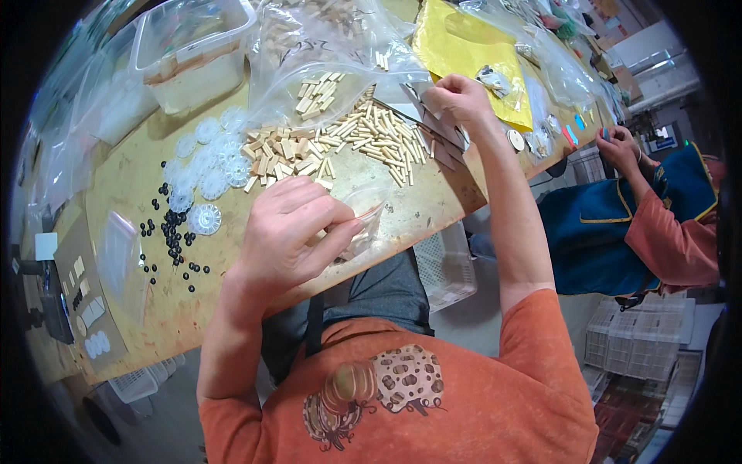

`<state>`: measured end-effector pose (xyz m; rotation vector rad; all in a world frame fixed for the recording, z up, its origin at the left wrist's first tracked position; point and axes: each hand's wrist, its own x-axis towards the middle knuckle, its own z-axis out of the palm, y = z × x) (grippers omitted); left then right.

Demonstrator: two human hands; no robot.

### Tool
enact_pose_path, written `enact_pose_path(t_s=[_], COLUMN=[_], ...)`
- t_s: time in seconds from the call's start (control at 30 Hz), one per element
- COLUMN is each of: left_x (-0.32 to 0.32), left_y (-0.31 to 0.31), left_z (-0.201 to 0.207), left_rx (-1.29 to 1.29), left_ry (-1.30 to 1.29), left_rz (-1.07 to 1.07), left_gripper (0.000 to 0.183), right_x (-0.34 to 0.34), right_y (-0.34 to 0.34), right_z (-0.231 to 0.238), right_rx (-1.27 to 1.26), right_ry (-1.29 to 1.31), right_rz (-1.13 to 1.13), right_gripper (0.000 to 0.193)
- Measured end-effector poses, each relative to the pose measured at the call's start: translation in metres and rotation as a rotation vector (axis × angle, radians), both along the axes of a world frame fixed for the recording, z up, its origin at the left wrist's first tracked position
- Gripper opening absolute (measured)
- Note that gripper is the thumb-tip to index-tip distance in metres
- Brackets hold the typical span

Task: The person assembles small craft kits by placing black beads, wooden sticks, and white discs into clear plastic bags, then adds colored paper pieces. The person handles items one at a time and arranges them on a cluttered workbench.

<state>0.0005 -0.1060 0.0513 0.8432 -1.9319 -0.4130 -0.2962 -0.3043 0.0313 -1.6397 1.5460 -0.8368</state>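
I see the left hand [297,224] pinching a clear bag [371,222] on the person's side of the stick pile [394,143]; if that grip slips, it could fall. The right hand [461,100], right of the pile, is curled; holding what, I can't tell.

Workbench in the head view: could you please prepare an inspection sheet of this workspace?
Surface: stained wooden workbench.
Work pieces: wooden dowels, wooden blocks, clear plastic discs and small black round parts, loose.
Clutter: yellow envelope, clear bin.
Hands: left hand pinches a small clear bag; right hand at brown strips, grip unclear.
Cables: nothing seen clearly.
Surroundings: co-worker in a blue apron to the right; white crates beyond.
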Motion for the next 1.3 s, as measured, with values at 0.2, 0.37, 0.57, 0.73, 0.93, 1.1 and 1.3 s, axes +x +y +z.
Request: enact_pose_path(t_s=[0.2,0.37,0.57,0.73,0.93,1.1,1.3], left_x=[-0.006,-0.005,-0.012,-0.039,-0.069,-0.077,-0.088], left_y=[0.003,0.01,0.002,-0.007,-0.019,-0.031,-0.043], left_z=[-0.005,-0.005,-0.006,0.019,0.033,0.031,0.03], left_rx=[0.091,0.418,0.736,0.945,1.092,1.075,1.0], left_ry=[0.136,0.306,0.627,0.731,0.85,0.8,0.797], left_rz=[0.097,0.184,0.035,-0.169,-0.264,-0.284,-0.262], left_gripper=[0.008,0.011,0.012,0.024,0.032,0.028,0.03], right_x=[-0.049,-0.041,-0.014,0.009,0.017,0.003,-0.011], right_y=[0.008,0.035,0.077,0.113,0.131,0.134,0.137], right_z=[0.013,0.022,0.052,0.072,0.075,0.07,0.066], right_rx=[0.281,0.248,0.258,0.259,0.267,0.205,0.171], right_ry=[-0.547,-0.714,-0.859,-0.946,-0.995,-1.007,-0.983], right_rz=[0.016,0.008,0.072,0.184,0.255,0.204,0.12], right_gripper=[0.013,0.013,0.014,0.015,0.013,0.014,0.013])
